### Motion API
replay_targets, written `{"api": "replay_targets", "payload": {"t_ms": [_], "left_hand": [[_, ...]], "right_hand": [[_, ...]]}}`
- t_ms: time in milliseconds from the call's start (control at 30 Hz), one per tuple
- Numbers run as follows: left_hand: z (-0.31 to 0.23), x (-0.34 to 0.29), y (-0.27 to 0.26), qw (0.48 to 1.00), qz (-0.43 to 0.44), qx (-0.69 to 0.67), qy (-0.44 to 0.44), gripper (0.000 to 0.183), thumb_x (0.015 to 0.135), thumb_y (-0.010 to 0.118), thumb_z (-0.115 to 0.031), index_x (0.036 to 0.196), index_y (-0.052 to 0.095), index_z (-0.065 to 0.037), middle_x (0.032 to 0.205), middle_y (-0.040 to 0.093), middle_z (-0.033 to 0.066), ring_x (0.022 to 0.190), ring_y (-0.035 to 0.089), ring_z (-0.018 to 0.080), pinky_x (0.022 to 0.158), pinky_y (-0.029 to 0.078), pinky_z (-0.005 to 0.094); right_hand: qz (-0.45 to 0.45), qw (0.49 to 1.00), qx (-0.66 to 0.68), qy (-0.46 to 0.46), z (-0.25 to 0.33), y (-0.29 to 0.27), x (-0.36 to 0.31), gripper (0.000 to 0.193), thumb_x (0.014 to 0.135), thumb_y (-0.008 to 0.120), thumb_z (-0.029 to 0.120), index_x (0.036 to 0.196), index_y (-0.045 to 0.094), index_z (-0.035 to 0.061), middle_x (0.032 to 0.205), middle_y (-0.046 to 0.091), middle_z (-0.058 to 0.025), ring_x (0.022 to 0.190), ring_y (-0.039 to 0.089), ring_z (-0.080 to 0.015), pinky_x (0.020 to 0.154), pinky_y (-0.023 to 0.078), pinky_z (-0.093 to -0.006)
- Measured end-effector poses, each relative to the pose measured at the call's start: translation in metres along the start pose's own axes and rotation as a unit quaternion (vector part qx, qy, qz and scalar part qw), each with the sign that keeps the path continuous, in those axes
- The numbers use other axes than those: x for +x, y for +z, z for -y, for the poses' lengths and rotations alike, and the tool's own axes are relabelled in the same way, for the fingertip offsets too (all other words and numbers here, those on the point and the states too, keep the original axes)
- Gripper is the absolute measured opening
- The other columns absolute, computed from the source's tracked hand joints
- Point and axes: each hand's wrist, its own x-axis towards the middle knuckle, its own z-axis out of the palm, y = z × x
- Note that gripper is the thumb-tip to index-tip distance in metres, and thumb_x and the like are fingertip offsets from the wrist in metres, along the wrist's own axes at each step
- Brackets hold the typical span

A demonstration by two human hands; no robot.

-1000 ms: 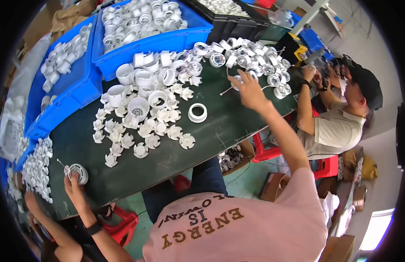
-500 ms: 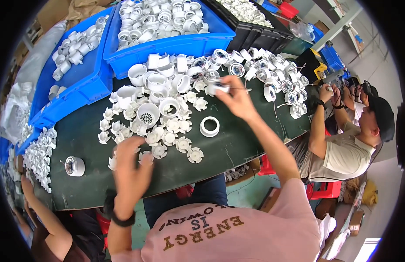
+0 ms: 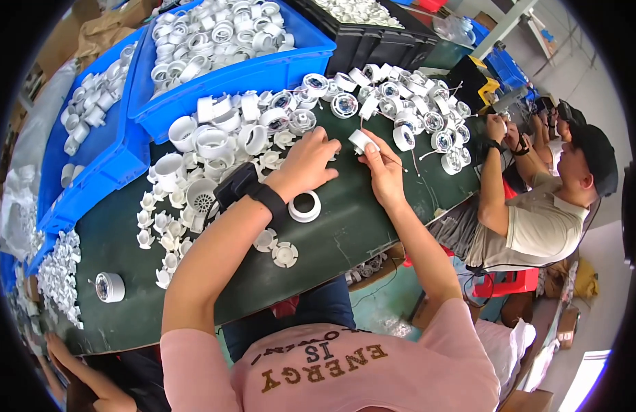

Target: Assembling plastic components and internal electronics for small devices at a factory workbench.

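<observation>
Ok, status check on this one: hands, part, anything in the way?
Right hand gripping round white part. Left hand just left of it, hold unclear. White ring near left hand; nothing seen blocking the part.

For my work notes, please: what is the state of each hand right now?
Left hand: partly curled, above the table; whether it holds anything cannot be told.
Right hand: closed, holding a white round part.

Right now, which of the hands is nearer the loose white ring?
Left. Left hand is just beyond the ring; right hand is farther off, to its right.
</observation>
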Motion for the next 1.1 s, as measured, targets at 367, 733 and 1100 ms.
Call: {"api": "replay_targets", "payload": {"t_ms": [367, 733, 1100], "left_hand": [[0.022, 0.022, 0.011, 0.996, 0.049, -0.067, -0.041, 0.016, 0.087, 0.051, -0.009, 0.097, 0.058, 0.002, 0.086, 0.06, 0.0199, 0.084, 0.058, 0.0386, 0.074, 0.046, 0.0464], [-0.117, -0.125, -0.115, 0.967, -0.093, -0.204, -0.121, 0.017, 0.087, 0.056, -0.002, 0.103, 0.058, 0.002, 0.086, 0.061, 0.0149, 0.075, 0.06, 0.0273, 0.067, 0.047, 0.0339], [-0.127, -0.234, -0.086, 0.874, -0.23, -0.276, -0.327, 0.012, 0.089, 0.052, 0.002, 0.098, 0.06, 0.005, 0.083, 0.063, 0.0089, 0.071, 0.059, 0.0126, 0.064, 0.047, 0.0239]], "right_hand": [[0.001, 0.98, -0.186, -0.075, 0.001, 0.005, -0.003, 0.039, 0.099, 0.047, 0.023, 0.134, 0.05, 0.0045, 0.11, 0.056, -0.0045, 0.095, 0.051, -0.0102, 0.083, 0.041, -0.0233], [0.159, 0.912, -0.316, -0.207, 0.008, 0.028, 0.015, 0.04, 0.099, 0.046, 0.021, 0.135, 0.047, 0.0025, 0.118, 0.051, -0.0143, 0.105, 0.051, -0.0233, 0.092, 0.039, -0.0303], [0.146, 0.912, -0.335, -0.187, 0.002, 0.034, 0.015, 0.041, 0.099, 0.047, 0.024, 0.134, 0.048, 0.0015, 0.119, 0.05, -0.0173, 0.106, 0.052, -0.0284, 0.092, 0.042, -0.0336]]}}
